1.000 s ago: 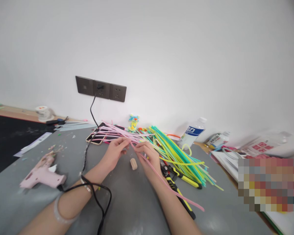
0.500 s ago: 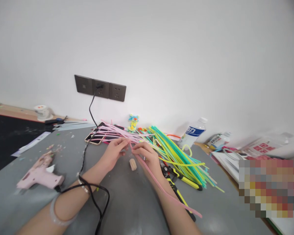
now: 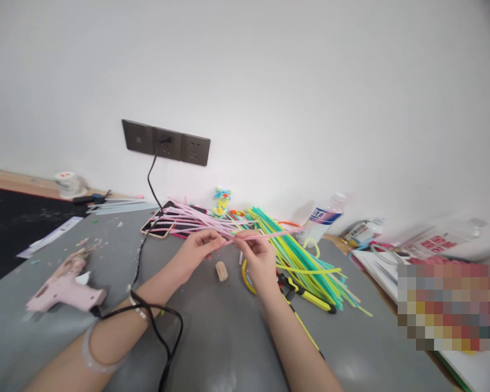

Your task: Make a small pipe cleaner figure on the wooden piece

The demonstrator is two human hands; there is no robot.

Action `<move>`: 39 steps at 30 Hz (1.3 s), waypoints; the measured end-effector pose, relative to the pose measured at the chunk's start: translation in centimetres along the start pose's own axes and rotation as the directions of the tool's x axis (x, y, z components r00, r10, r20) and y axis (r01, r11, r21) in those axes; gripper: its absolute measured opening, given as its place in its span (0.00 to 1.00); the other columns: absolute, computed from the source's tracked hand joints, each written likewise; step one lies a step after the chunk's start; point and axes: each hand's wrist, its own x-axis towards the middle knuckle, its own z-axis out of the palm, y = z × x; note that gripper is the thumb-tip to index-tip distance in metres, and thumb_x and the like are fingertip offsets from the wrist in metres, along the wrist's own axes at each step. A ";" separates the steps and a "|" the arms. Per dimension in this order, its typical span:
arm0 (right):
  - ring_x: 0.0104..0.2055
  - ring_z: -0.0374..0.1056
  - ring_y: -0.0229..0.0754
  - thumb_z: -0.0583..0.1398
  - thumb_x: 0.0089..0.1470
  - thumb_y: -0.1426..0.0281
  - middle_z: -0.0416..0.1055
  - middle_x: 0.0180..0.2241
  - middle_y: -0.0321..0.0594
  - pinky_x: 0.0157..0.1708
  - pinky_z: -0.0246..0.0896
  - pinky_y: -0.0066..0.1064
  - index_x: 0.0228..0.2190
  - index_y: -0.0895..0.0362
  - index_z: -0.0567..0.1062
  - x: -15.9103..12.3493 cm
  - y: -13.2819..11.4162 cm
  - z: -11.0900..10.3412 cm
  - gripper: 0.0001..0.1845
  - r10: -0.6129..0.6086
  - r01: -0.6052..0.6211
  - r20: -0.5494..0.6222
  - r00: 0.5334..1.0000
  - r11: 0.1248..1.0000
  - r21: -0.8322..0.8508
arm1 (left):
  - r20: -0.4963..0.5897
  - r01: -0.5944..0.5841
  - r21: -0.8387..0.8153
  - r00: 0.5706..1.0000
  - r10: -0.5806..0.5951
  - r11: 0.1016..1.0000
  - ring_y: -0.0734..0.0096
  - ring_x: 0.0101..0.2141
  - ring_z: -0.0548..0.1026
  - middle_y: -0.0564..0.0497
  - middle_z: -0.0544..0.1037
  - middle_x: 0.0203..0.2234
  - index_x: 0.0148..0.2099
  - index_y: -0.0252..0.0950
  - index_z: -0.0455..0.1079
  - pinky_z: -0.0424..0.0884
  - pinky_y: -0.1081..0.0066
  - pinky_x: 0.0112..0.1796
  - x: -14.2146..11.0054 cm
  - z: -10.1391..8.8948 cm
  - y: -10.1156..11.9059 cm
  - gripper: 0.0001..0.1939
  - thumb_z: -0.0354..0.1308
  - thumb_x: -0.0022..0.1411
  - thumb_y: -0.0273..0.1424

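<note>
Between my two hands runs a pink pipe cleaner (image 3: 283, 233). My left hand (image 3: 200, 247) pinches it near one end, thumb against fingers. Close beside it, my right hand (image 3: 256, 255) grips the same pipe cleaner, and its long free part points right over the pile. Behind my hands lies a bundle of pale pink pipe cleaners (image 3: 188, 215), partly over a phone (image 3: 155, 224). Green and yellow pipe cleaners (image 3: 298, 256) spread out to the right. Below my fingers a small beige ribbed block (image 3: 221, 271) rests on the grey table (image 3: 224, 332).
Yellow-black pliers (image 3: 310, 296) lie right of my right wrist, partly hidden. A pink glue gun (image 3: 65, 288) sits at left, its black cable (image 3: 159, 310) crossing my left forearm. A bottle (image 3: 322, 220) and a small colourful figure (image 3: 221, 201) stand near the wall.
The pink pipe cleaner's free part has swung from hanging down over my right forearm to pointing right. My right hand has turned and shifted slightly right; my left hand barely moved.
</note>
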 end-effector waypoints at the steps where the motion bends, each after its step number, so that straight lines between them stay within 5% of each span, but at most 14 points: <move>1: 0.32 0.70 0.42 0.66 0.49 0.68 0.75 0.29 0.38 0.33 0.66 0.34 0.29 0.54 0.77 0.1 0.0 -0.1 0.04 0.052 -0.051 -0.012 0.999 0.998 0.040 | 0.032 -0.016 0.037 0.999 0.015 0.999 0.78 0.23 0.60 0.57 0.66 0.22 0.29 0.35 0.72 0.57 0.77 0.24 0.0 0.0 0.0 0.16 0.66 0.52 0.43; 9: 0.27 0.67 0.39 0.71 0.43 0.63 0.72 0.24 0.33 0.31 0.63 0.32 0.28 0.55 0.78 0.5 -0.5 -0.6 0.11 0.241 -0.256 0.209 0.948 0.965 0.049 | 0.298 -0.125 0.293 0.954 0.034 0.948 0.72 0.27 0.69 0.52 0.73 0.24 0.27 0.34 0.71 0.64 0.72 0.33 -0.2 -0.3 0.7 0.15 0.63 0.55 0.42; 17: 0.34 0.71 0.41 0.70 0.44 0.67 0.74 0.29 0.36 0.37 0.65 0.34 0.24 0.54 0.75 0.7 0.2 -0.7 0.09 0.091 -0.088 -0.015 0.996 0.990 0.114 | 0.038 0.046 0.122 0.998 -0.051 0.991 0.72 0.27 0.68 0.52 0.72 0.26 0.34 0.34 0.74 0.61 0.76 0.25 0.1 0.3 -0.1 0.23 0.62 0.52 0.52; 21: 0.35 0.70 0.41 0.68 0.46 0.72 0.74 0.29 0.37 0.37 0.65 0.34 0.23 0.54 0.76 0.5 0.1 -0.4 0.06 -0.015 0.013 0.039 0.999 0.999 0.046 | -0.020 0.084 -0.001 0.996 -0.084 0.996 0.76 0.26 0.66 0.54 0.70 0.25 0.32 0.35 0.73 0.60 0.77 0.25 0.1 0.2 -0.3 0.21 0.67 0.48 0.49; 32: 0.37 0.70 0.43 0.66 0.51 0.72 0.74 0.32 0.39 0.42 0.64 0.38 0.23 0.54 0.74 0.1 0.2 -0.4 0.07 -0.072 0.083 0.213 0.974 0.996 -0.041 | -0.071 0.084 -0.104 0.993 -0.092 0.991 0.76 0.27 0.64 0.56 0.67 0.23 0.31 0.36 0.73 0.58 0.77 0.26 0.1 -0.1 -0.1 0.17 0.67 0.50 0.45; 39: 0.34 0.70 0.41 0.67 0.49 0.68 0.74 0.29 0.37 0.37 0.65 0.33 0.27 0.54 0.76 0.2 -0.2 -0.2 0.05 0.057 -0.064 0.125 0.991 0.997 0.053 | 0.048 0.041 0.010 0.998 -0.042 0.999 0.77 0.25 0.61 0.56 0.66 0.23 0.29 0.35 0.71 0.57 0.77 0.26 0.0 0.0 0.0 0.15 0.66 0.52 0.43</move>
